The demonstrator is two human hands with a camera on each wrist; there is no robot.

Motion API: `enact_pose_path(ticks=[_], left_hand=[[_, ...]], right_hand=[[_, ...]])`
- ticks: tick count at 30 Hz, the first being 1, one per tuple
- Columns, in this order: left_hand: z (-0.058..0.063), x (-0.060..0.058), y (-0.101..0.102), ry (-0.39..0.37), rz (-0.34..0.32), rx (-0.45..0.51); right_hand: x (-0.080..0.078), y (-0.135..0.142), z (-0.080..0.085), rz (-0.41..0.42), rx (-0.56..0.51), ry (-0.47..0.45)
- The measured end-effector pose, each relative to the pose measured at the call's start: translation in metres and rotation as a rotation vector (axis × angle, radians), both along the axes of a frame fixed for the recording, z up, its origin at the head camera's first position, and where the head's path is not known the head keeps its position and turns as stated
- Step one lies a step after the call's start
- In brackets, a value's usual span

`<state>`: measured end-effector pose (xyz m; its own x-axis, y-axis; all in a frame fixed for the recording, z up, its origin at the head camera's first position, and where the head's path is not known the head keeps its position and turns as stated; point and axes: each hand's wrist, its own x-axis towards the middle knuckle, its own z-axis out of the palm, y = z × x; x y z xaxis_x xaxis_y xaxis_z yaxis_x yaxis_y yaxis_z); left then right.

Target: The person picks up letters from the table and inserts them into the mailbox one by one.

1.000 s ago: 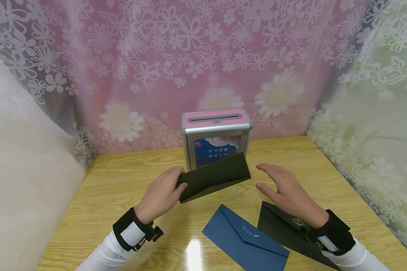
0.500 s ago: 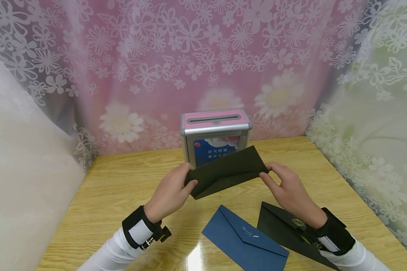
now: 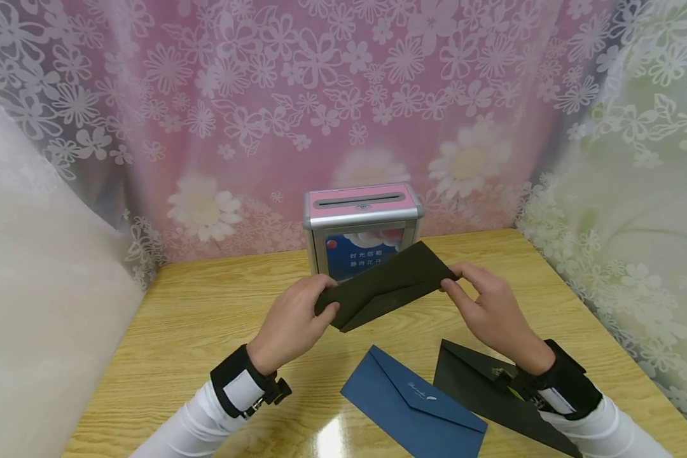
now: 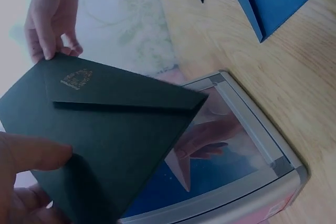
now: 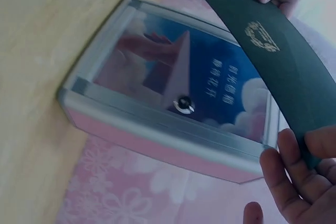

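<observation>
Before me, the wood-grain table (image 3: 206,305) bears a pink-topped box (image 3: 359,222) mid-frame — blue envelope (image 3: 415,407) and dark envelope (image 3: 486,388) lower right.

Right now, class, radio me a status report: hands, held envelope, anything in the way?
Left hand grips one end, right hand pinches the other. Held dark envelope tilted, overlapping the box in the head view. Slot: nothing covering it.

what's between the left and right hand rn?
The raised dark envelope; the left hand and right hand hold its opposite ends. Head view shows it.
</observation>
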<state>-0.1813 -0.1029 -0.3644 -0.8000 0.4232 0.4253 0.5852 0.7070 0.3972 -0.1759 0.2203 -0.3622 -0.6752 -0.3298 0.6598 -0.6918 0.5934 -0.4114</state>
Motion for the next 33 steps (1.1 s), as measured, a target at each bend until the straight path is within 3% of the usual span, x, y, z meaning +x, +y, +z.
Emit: enact_pose_path(ticks=[12, 22, 33], left_hand=[[0.006, 0.0, 0.011, 0.148, -0.052, 0.035], [-0.001, -0.002, 0.016, 0.074, -0.109, 0.058], [0.004, -0.002, 0.017, 0.007, -0.107, 0.177]], right_hand=[[-0.01, -0.01, 0.045, 0.026, 0.112, 0.092], [-0.015, -0.018, 0.056, 0.035, 0.114, 0.117], [-0.018, -0.026, 0.053, 0.08, 0.027, 0.0]])
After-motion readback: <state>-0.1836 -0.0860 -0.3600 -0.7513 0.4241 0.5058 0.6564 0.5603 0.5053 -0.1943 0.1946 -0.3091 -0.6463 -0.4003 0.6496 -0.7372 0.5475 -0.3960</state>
